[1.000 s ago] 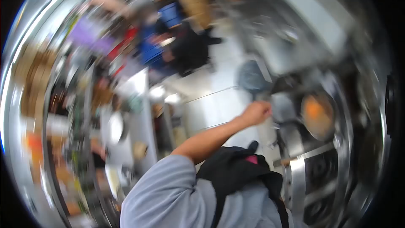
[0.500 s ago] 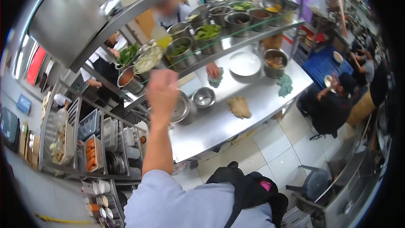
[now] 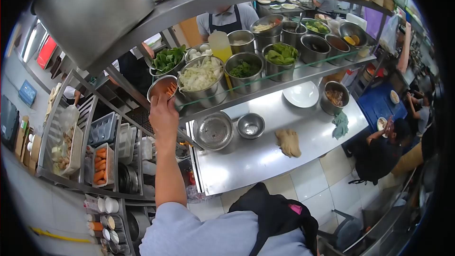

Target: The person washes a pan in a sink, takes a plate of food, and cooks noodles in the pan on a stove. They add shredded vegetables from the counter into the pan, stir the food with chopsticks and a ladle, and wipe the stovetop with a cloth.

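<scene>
My left hand (image 3: 163,111) reaches up from the bottom left to a steel pot (image 3: 158,85) at the left end of the shelf. Its fingers dip over the pot's rim, closed around orange carrot strips (image 3: 171,91); the fingertips are partly hidden. Right beside it stands a larger pot of shredded cabbage (image 3: 201,75). Behind are leafy greens (image 3: 169,60) and a bowl of whole white eggs (image 3: 201,51). Further along come pots of chopped greens (image 3: 244,69) and lettuce (image 3: 281,54). My right hand is out of view.
Below the shelf, the steel counter (image 3: 237,170) bears metal bowls (image 3: 213,131), a tan cloth (image 3: 288,142), a white plate (image 3: 302,94) and a green cloth (image 3: 340,125). A co-worker (image 3: 227,21) stands behind the shelf. A rack (image 3: 71,182) holds carrots at left.
My left hand has moved from a blurred position in front of the shelf to the carrot pot. The view has shifted closer to the shelf. A co-worker's hand no longer shows on the counter.
</scene>
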Available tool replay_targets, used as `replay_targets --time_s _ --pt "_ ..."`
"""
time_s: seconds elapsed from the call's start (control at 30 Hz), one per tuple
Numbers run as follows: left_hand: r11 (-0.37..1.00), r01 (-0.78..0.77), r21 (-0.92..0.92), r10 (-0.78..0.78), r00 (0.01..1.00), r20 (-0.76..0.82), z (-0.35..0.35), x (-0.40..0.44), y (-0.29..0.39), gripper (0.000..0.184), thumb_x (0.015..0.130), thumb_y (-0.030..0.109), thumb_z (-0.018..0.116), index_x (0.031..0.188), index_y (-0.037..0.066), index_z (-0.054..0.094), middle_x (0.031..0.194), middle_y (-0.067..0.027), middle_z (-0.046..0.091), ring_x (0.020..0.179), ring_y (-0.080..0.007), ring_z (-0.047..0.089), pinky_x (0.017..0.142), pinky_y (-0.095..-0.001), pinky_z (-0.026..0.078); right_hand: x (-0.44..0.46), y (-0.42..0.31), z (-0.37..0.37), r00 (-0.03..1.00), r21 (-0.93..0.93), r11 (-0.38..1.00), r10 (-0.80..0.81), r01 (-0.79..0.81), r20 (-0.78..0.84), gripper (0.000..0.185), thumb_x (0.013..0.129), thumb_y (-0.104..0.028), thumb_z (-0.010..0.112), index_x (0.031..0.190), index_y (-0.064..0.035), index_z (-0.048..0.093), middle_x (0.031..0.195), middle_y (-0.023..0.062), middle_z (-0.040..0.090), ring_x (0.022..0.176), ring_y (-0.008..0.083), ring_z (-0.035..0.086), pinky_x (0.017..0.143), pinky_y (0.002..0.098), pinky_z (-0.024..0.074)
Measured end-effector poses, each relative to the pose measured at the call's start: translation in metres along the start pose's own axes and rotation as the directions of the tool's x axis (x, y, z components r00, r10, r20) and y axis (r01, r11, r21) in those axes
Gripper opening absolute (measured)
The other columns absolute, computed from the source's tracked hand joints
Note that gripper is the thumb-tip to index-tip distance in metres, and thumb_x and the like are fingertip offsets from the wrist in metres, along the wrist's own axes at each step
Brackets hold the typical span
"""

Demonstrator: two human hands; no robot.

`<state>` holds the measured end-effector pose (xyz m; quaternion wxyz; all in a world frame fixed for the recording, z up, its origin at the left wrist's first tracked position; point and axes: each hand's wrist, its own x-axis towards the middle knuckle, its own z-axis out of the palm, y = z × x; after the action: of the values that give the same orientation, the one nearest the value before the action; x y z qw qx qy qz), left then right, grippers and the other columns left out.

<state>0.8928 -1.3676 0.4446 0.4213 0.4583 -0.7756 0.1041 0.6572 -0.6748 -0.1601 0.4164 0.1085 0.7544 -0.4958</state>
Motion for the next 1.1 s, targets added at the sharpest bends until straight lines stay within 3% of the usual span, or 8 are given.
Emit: replay_targets --time_s 0.23,0.43,0.63,0.7,0.77,0.9,0.97,1.1 --pt "0.988 -0.125 -0.094 0.117 0.989 -0.092 0.011 0.01 -0.024 0.009 0.086 0.009 0.063 0.094 0.003 0.061 0.093 -0.0176 0.056 0.085 -0.0404 0.058 0.071 -0.0483 0.047 -0.054 -0.065 0.019 0.981 0.057 0.98 0.191 -0.188 -0.039 0.028 0.092 -0.029 0.055 0.108 -0.0076 0.063 0.094 0.0069 0.065 0.083 0.017 0.06 0.07 0.036 0.0488" --pt "0.971 -0.104 -0.216 0.046 0.965 -0.26 -0.008 0.039 -0.005 0.01 0.084 0.004 0.063 0.094 0.002 0.062 0.091 -0.0169 0.055 0.083 -0.0383 0.058 0.07 -0.0451 0.047 -0.076 -0.063 0.024 0.971 0.09 0.969 0.234 -0.229 -0.055 0.028 0.092 -0.029 0.055 0.109 -0.0082 0.063 0.094 0.0067 0.065 0.083 0.0171 0.06 0.07 0.0363 0.0487" --pt "0.793 -0.47 -0.389 0.422 0.883 -0.206 -0.057 0.015 0.043 0.011 0.073 -0.006 0.064 0.083 -0.001 0.064 0.083 -0.0117 0.051 0.076 -0.0269 0.054 0.066 -0.0345 0.044 -0.096 -0.035 0.021 0.963 0.17 0.955 0.258 -0.241 -0.083 0.028 0.092 -0.029 0.055 0.11 -0.0088 0.062 0.095 0.0065 0.064 0.083 0.0172 0.06 0.07 0.0365 0.0487" --pt "0.572 -0.4 -0.716 0.552 0.834 -0.025 -0.056 0.002 0.067 0.021 0.063 -0.008 0.067 0.081 0.002 0.064 0.081 -0.0112 0.054 0.076 -0.025 0.057 0.064 -0.0337 0.045 -0.117 -0.017 0.02 0.956 0.214 0.945 0.273 -0.246 -0.106 0.028 0.092 -0.029 0.055 0.11 -0.0091 0.062 0.095 0.0064 0.064 0.083 0.0172 0.06 0.07 0.0366 0.0486" --pt "0.365 -0.171 -0.915 0.685 0.715 0.139 -0.026 -0.019 0.095 0.017 0.067 -0.005 0.069 0.082 0.002 0.063 0.08 -0.0094 0.056 0.076 -0.0234 0.057 0.065 -0.0321 0.045 -0.135 -0.005 0.019 0.948 0.258 0.934 0.288 -0.247 -0.137 0.028 0.092 -0.029 0.055 0.111 -0.0093 0.062 0.095 0.0063 0.064 0.083 0.0172 0.059 0.069 0.0367 0.0486" --pt "0.402 0.28 -0.872 0.744 0.455 0.489 0.111 -0.117 0.16 0.014 0.084 0.015 0.067 0.086 0.002 0.064 0.081 -0.0108 0.058 0.075 -0.0266 0.057 0.07 -0.0346 0.045 -0.163 0.011 0.022 0.929 0.331 0.909 0.325 -0.255 -0.178 0.028 0.092 -0.029 0.055 0.111 -0.0097 0.061 0.095 0.0061 0.064 0.083 0.0173 0.059 0.069 0.0368 0.0485" --pt "0.597 0.184 -0.781 0.602 0.54 0.588 0.202 -0.164 0.185 0.013 0.084 0.015 0.067 0.088 0.003 0.065 0.089 -0.0148 0.062 0.08 -0.0303 0.061 0.071 -0.0377 0.048 -0.177 0.027 0.022 0.916 0.354 0.896 0.35 -0.268 -0.194 0.028 0.092 -0.029 0.055 0.112 -0.0099 0.061 0.095 0.0061 0.064 0.082 0.0173 0.059 0.069 0.0369 0.0485" --pt "0.795 0.084 -0.601 0.409 0.657 0.633 0.345 -0.203 0.208 0.017 0.084 0.017 0.065 0.093 0.003 0.066 0.094 -0.0201 0.063 0.087 -0.0399 0.062 0.079 -0.0461 0.05 -0.181 0.048 0.02 0.898 0.377 0.878 0.389 -0.294 -0.205 0.028 0.092 -0.029 0.055 0.112 -0.0103 0.06 0.095 0.0059 0.064 0.082 0.0173 0.059 0.069 0.0371 0.0485"
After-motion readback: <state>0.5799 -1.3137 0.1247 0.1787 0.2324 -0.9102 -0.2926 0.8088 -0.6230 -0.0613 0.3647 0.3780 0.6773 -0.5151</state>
